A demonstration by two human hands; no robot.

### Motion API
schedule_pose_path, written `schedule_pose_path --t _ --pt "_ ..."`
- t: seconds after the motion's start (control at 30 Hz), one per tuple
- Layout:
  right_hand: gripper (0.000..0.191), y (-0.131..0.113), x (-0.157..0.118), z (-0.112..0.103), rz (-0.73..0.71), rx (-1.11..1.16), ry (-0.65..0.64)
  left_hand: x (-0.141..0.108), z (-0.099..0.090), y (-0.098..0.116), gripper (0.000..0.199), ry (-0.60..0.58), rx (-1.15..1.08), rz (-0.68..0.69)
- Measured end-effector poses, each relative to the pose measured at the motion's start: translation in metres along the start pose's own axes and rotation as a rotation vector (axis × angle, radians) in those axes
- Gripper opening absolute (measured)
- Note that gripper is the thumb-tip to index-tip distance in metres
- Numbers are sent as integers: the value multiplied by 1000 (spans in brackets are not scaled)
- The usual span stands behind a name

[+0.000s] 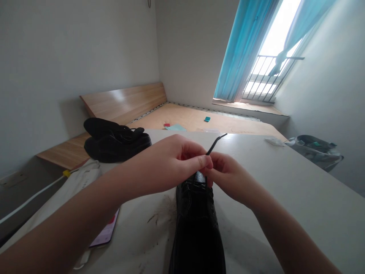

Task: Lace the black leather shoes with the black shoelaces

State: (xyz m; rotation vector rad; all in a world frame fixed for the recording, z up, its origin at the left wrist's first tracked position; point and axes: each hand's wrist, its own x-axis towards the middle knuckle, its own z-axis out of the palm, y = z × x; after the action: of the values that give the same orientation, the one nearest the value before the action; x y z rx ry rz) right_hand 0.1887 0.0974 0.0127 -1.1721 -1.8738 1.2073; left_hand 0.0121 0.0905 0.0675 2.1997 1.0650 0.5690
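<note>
A black lace-up shoe [196, 224] stands on the white table, its toe toward me and its laced part under my hands. My left hand [185, 156] is closed above it, thumb and fingers pinching a black shoelace [214, 144] whose tip sticks up to the right. Against it, my right hand [225, 171] is also closed, its fingertips pressed together at the lace just over the shoe's eyelets. The exact lace strand in the right fingers is partly hidden. Another black shoe [116, 142] lies at the back left of the table.
A phone [107, 232] lies partly under my left forearm, near a white power strip [85, 175] with a cable. The white tabletop [285, 182] has dark smudges left of the shoe. Beyond are a bare bed board [228, 121] and, at right, a bag-lined bin [313, 150].
</note>
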Motion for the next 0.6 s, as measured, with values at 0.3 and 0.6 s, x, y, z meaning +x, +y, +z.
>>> schedule_pose_path --t 0.3,0.6 --pt "13 -3 -8 -18 -74 283 -215 -6 -8 1 30 -43 66 25" --pt "24 13 -33 -20 -45 779 10 -26 -17 0 27 -20 152 -39"
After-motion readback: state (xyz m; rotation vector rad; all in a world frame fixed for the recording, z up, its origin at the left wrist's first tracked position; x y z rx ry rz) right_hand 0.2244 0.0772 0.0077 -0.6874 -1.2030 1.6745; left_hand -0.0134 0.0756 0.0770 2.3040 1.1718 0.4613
